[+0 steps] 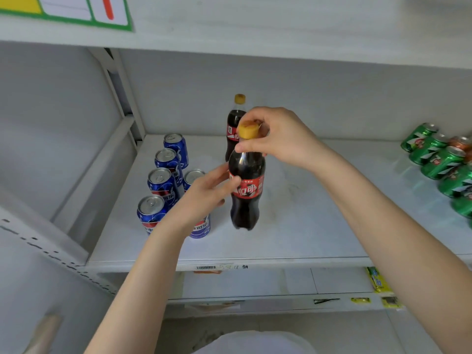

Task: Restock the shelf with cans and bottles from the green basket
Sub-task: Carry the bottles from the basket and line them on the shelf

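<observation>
A dark cola bottle (pixel 246 200) with a red label and yellow cap stands upright on the white shelf (pixel 306 226). My right hand (pixel 278 136) grips its neck just under the cap. My left hand (pixel 204 195) holds the bottle's side at the label. A second cola bottle (pixel 233 129) of the same kind stands right behind it. Several blue cola cans (pixel 163 182) stand in rows to the left; my left hand partly hides the nearer ones. The green basket is out of view.
Several green cans (pixel 439 159) and an orange one (pixel 461 143) crowd the shelf's right end. The shelf's left upright (pixel 122 98) is beside the blue cans. Another shelf board (pixel 255 34) runs overhead. Price labels (pixel 212 267) line the front edge.
</observation>
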